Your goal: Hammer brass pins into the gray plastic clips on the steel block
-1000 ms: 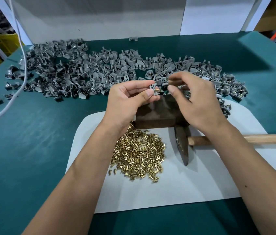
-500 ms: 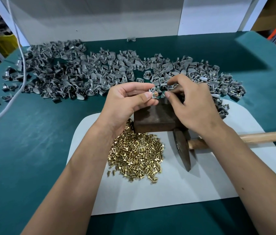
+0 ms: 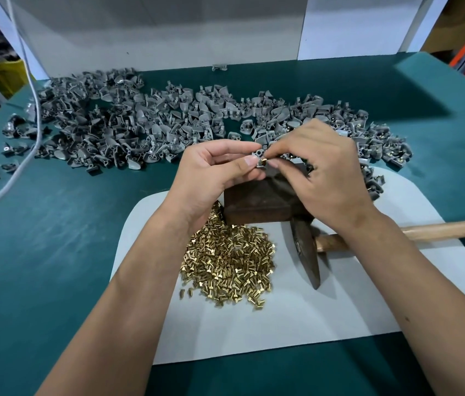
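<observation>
Gray clip in hand: a small gray plastic clip (image 3: pixel 259 157) is held in the air just above the far edge of the steel block, between the two hands.
Brass pin in hand: one brass pin (image 3: pixel 264 160) sits at the clip's right side, touching it.
Left hand: the left hand (image 3: pixel 214 175) pinches the clip between thumb and curled fingers, thumb tip against its near face.
Right hand: the right hand (image 3: pixel 322 172) pinches the brass pin between thumb and forefinger, its other fingers curled above the block.
Steel block: the dark, rusty steel block (image 3: pixel 257 204) stands on the white mat, partly hidden under both hands.
Brass pin pile: a loose heap of brass pins (image 3: pixel 225 258) lies on the mat just in front of the block, reaching under the left wrist.
Hammer: the hammer (image 3: pixel 307 252) lies on the mat right of the pin pile, its dark head touching the block's near right corner, its wooden handle running out to the right under the right forearm.
White mat: the white mat (image 3: pixel 282 324) lies on the green tabletop (image 3: pixel 54 252).
Clip pile: a wide spread of gray clips (image 3: pixel 140 124) covers the tabletop beyond the block, from far left to far right.
Cable: a white cable (image 3: pixel 23 155) crosses the left end of the clip pile.
</observation>
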A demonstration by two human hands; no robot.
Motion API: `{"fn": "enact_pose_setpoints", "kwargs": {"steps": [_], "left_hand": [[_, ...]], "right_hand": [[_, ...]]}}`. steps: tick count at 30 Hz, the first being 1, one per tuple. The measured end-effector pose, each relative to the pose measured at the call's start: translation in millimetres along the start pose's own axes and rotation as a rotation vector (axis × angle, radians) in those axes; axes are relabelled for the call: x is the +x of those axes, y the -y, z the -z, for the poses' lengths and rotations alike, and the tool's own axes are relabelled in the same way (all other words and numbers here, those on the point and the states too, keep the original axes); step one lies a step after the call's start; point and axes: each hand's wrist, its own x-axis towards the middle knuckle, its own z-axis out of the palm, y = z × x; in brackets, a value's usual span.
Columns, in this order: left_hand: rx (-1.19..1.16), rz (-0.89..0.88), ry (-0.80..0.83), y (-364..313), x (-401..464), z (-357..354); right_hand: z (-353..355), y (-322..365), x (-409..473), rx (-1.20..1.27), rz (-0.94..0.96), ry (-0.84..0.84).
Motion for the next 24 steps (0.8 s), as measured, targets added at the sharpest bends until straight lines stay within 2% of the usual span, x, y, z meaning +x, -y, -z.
{"fn": "enact_pose_setpoints", "kwargs": {"steps": [6,11,13,18,24], "left_hand": [[0.045,-0.090,-0.055,4.5,1.1,-4.2],[0.312,-0.285,-0.063,11.5,1.3,-8.4],[0.340,-0.326,-0.074,12.8,2.3,-10.4],[0.350,-0.369,-0.146,16.8,2.4,-16.1],[0.393,-0.359,-0.178,17.7,1.6,-19.1]], "right_hand": [[-3.0,0.7,0.2,-0.020,-0.049,0.012],[-3.7,5.1,-0.3,0.014,-0.175,-0.056],[-3.4,8.2,-0.4,0.042,-0.218,-0.073],[-4.4,13.9,0.3,0.111,-0.277,-0.060],[-4.0,13.5,0.7,0.077,-0.236,-0.075]]}}
